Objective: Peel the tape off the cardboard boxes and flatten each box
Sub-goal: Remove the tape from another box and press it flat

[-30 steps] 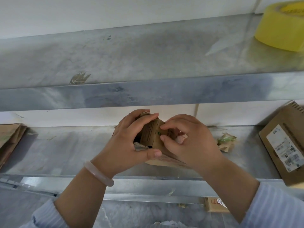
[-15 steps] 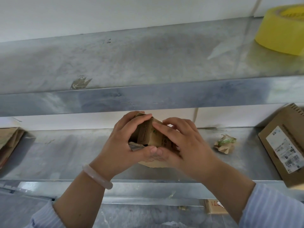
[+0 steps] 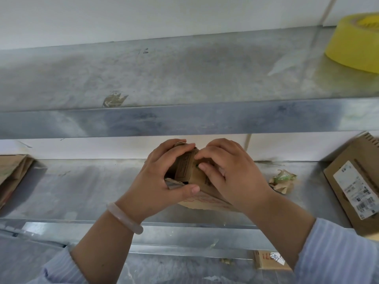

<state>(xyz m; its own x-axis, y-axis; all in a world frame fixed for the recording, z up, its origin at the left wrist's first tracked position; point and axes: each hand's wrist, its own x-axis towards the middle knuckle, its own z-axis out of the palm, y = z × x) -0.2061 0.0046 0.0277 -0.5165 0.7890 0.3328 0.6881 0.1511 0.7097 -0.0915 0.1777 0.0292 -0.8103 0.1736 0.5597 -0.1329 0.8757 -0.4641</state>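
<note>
A white wall [image 3: 143, 17] backs two grey metal shelves. The upper shelf [image 3: 184, 78] is scuffed and stained, with a folded front lip [image 3: 184, 121] running across the view. A yellow roll [image 3: 354, 42] lies flat at its far right, cut off by the frame edge, and a small torn brown scrap [image 3: 114, 99] is stuck near its front edge, left of centre. On the lower shelf [image 3: 82, 191], towards the right, lies a crumpled brown-and-green wad [image 3: 282, 181]. Below, a grey marbled surface [image 3: 164, 271] shows.
</note>
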